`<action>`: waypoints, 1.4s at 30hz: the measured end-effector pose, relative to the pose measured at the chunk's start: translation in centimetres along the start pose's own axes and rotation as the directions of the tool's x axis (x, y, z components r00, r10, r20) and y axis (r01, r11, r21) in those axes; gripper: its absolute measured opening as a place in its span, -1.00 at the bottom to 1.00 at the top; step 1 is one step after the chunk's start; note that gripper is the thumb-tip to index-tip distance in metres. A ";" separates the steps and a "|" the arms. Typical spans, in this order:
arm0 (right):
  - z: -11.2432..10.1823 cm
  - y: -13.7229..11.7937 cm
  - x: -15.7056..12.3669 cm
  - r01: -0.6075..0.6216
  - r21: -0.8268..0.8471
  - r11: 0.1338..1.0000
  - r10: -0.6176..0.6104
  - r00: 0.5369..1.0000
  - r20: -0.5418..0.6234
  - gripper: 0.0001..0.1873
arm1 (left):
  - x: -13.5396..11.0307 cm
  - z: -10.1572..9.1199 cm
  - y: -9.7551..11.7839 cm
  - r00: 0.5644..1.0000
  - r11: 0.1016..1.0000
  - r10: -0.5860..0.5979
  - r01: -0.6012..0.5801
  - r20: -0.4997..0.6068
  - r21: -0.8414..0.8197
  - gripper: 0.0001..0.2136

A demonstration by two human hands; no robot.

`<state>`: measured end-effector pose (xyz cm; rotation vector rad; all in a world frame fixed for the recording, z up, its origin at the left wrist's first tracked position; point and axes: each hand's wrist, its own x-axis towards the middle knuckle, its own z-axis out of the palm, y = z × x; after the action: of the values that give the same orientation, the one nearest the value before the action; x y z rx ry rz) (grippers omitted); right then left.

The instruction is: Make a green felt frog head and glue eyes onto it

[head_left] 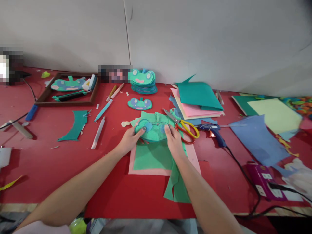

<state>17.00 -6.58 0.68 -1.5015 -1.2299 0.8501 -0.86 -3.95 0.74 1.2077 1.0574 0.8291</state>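
Note:
Between my two hands is a green felt frog face (pixel 156 134) with blue round eye patches. My left hand (pixel 131 138) pinches its left end, thumb on top by one blue patch. At the right end my right hand (pixel 173 139) grips it the same way, thumb by the other patch. Beneath it lie green felt sheets (pixel 152 157) on a pink sheet (pixel 131 167). Scissors (pixel 185 128) with red and yellow handles rest just right of my right hand. A finished frog face (pixel 139 103) with eyes lies beyond the held one.
A stack of frog faces (pixel 143 81) stands by the wall. The brown tray (pixel 65 104) holds another face and pens. Glue gun (pixel 214 131), its cable, folded teal felt (pixel 200 96), blue felt (pixel 259 139) and a purple box (pixel 264 182) lie to the right. Pens (pixel 103 110) lie left.

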 end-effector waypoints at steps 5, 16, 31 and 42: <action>0.2 1.3 -0.1 -0.258 0.113 0.959 0.272 0.954 -0.128 -0.43 | 0.1 0.1 0.0 0.999 1.000 0.015 -0.016 -0.032 -0.025 -0.69; 0.0 -0.2 0.3 0.037 0.044 0.998 -0.038 0.999 0.019 -0.69 | 0.7 -0.4 -1.0 0.897 0.910 0.395 -0.354 -0.197 0.216 -0.66; 0.1 -0.4 0.2 0.065 0.027 0.998 -0.066 0.995 0.073 -0.67 | 0.6 -0.9 -0.6 0.844 0.758 0.522 -0.392 -0.125 0.521 -0.79; 0.1 -0.5 0.1 0.055 0.024 0.998 -0.057 0.995 0.082 -0.65 | 1.1 -1.2 -1.5 0.854 0.801 0.492 -0.367 -0.170 0.473 -0.79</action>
<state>16.78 -6.41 1.14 -1.4201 -1.3134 0.8937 -1.73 -2.79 -1.01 1.7898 1.2576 1.1979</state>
